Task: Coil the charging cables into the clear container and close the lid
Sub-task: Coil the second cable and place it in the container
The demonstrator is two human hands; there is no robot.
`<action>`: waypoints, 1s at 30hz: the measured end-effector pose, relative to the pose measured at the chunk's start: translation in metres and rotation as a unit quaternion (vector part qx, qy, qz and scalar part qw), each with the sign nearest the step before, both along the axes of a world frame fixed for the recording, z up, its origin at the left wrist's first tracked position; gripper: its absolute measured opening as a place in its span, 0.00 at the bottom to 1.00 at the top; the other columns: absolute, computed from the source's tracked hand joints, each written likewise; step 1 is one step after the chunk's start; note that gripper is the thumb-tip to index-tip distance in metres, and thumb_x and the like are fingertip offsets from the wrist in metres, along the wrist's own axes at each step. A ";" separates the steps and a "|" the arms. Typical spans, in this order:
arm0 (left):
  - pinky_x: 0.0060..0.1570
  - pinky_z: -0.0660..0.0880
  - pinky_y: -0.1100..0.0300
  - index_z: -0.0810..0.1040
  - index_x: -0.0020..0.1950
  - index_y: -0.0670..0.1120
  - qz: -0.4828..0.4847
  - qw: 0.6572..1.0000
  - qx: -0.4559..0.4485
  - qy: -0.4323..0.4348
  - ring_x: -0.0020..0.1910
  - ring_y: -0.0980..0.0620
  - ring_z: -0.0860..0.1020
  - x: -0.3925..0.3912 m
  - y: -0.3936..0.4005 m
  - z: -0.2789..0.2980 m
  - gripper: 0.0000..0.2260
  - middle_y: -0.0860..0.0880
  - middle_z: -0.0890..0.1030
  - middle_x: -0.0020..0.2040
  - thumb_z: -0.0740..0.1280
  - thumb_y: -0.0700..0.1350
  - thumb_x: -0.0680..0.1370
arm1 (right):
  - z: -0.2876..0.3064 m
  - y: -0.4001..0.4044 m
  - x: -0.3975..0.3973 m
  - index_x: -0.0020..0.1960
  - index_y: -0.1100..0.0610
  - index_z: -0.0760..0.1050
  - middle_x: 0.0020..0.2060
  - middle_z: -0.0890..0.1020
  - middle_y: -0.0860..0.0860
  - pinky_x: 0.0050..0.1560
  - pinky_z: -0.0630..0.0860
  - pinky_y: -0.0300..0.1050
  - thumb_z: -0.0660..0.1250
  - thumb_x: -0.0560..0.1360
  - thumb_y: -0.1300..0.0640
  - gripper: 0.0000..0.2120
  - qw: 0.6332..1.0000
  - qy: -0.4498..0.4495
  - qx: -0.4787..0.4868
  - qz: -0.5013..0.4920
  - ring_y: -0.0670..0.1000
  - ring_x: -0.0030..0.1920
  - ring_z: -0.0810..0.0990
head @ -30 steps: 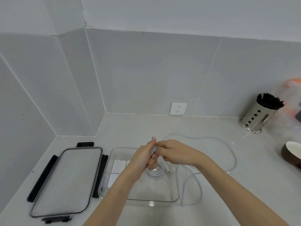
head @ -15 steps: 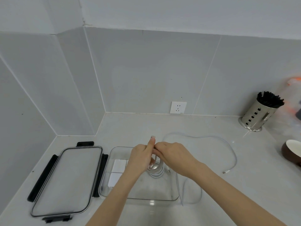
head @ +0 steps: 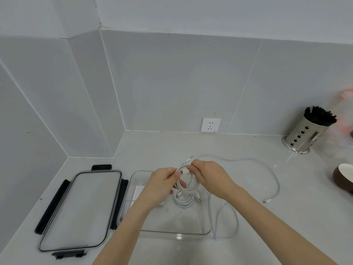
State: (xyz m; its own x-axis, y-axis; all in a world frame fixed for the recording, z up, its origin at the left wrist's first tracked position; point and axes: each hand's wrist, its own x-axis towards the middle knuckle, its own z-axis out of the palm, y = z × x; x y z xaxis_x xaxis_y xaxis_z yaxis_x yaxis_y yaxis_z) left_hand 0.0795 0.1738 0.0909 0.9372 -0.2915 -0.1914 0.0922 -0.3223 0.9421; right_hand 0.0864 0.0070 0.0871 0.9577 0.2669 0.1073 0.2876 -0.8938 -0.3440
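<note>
A clear rectangular container stands on the counter in front of me, open. A coiled white cable and white charger blocks lie inside it. Above the container my left hand grips a partly wound loop of a second white cable, its plug end sticking up between my hands. My right hand pinches that cable at the top of the loop. The cable's loose length trails right across the counter. The clear lid with black clips lies flat to the container's left.
A steel holder of black chopsticks stands at the back right, with a brown bowl at the right edge. A wall socket sits behind the container. Tiled walls close off the left and back of the counter.
The loop between my hands has grown wider and hangs lower over the container. The loose cable on the counter has been drawn in a little.
</note>
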 end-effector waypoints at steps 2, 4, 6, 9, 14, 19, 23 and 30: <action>0.28 0.75 0.68 0.77 0.41 0.49 0.013 1.000 0.017 -0.012 0.28 0.64 0.78 0.002 0.000 -0.003 0.09 0.52 0.81 0.33 0.60 0.42 0.79 | 0.001 -0.001 0.000 0.45 0.58 0.75 0.29 0.75 0.52 0.38 0.68 0.47 0.56 0.79 0.48 0.16 0.998 0.030 0.045 -0.010 0.55 0.35 0.74; 0.29 0.77 0.67 0.79 0.44 0.43 0.045 0.999 0.003 0.001 0.27 0.61 0.78 0.003 -0.002 -0.007 0.08 0.49 0.81 0.33 0.61 0.40 0.78 | 0.004 -0.001 0.001 0.50 0.55 0.77 0.25 0.71 0.47 0.36 0.68 0.42 0.60 0.78 0.50 0.11 0.990 0.059 0.128 -0.030 0.48 0.30 0.71; 0.29 0.78 0.66 0.79 0.46 0.38 0.078 0.997 -0.021 0.017 0.26 0.58 0.79 0.004 -0.003 -0.011 0.08 0.47 0.81 0.33 0.61 0.39 0.78 | 0.011 -0.001 0.002 0.52 0.53 0.77 0.25 0.72 0.46 0.33 0.67 0.37 0.61 0.77 0.55 0.08 0.967 0.078 0.235 -0.066 0.44 0.27 0.69; 0.29 0.79 0.65 0.78 0.43 0.39 0.117 0.992 -0.043 0.025 0.25 0.56 0.80 0.005 -0.003 -0.014 0.08 0.45 0.81 0.33 0.61 0.38 0.78 | 0.023 -0.004 0.004 0.43 0.59 0.77 0.28 0.78 0.54 0.27 0.65 0.39 0.57 0.76 0.62 0.10 0.866 0.168 0.455 -0.120 0.49 0.26 0.69; 0.27 0.79 0.63 0.78 0.38 0.42 0.154 0.986 -0.060 0.022 0.27 0.51 0.81 0.007 -0.003 -0.016 0.10 0.43 0.81 0.34 0.62 0.38 0.78 | 0.025 -0.017 0.007 0.50 0.63 0.79 0.43 0.85 0.60 0.38 0.76 0.42 0.49 0.78 0.59 0.19 0.694 0.327 0.638 -0.063 0.54 0.39 0.83; 0.26 0.78 0.64 0.77 0.37 0.44 0.185 0.980 -0.074 0.004 0.32 0.46 0.81 0.007 -0.007 -0.017 0.11 0.41 0.81 0.37 0.62 0.39 0.78 | 0.018 -0.016 0.009 0.43 0.61 0.80 0.31 0.84 0.52 0.32 0.71 0.35 0.66 0.75 0.60 0.06 0.853 0.195 0.481 -0.056 0.48 0.28 0.77; 0.27 0.78 0.65 0.78 0.39 0.42 0.196 0.978 -0.071 -0.016 0.31 0.51 0.81 0.006 -0.009 -0.019 0.10 0.42 0.82 0.36 0.62 0.39 0.78 | 0.016 -0.015 0.013 0.35 0.58 0.80 0.22 0.72 0.47 0.31 0.66 0.32 0.72 0.70 0.57 0.07 0.926 0.103 0.352 -0.089 0.43 0.25 0.66; 0.29 0.80 0.62 0.79 0.42 0.39 0.200 0.977 -0.032 -0.058 0.30 0.54 0.82 0.002 -0.012 -0.021 0.10 0.45 0.81 0.34 0.61 0.40 0.79 | 0.026 -0.002 0.011 0.41 0.57 0.78 0.28 0.71 0.44 0.37 0.64 0.42 0.65 0.74 0.48 0.12 0.999 -0.003 0.033 -0.041 0.49 0.34 0.70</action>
State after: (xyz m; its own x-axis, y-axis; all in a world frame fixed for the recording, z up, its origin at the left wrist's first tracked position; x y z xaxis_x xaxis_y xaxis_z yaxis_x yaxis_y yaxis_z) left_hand 0.0819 0.1615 0.0695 0.9930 0.0955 -0.0695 0.0893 -0.2218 0.9710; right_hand 0.0972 0.0045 0.1128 0.9755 0.1795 0.1273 0.2162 -0.8896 -0.4023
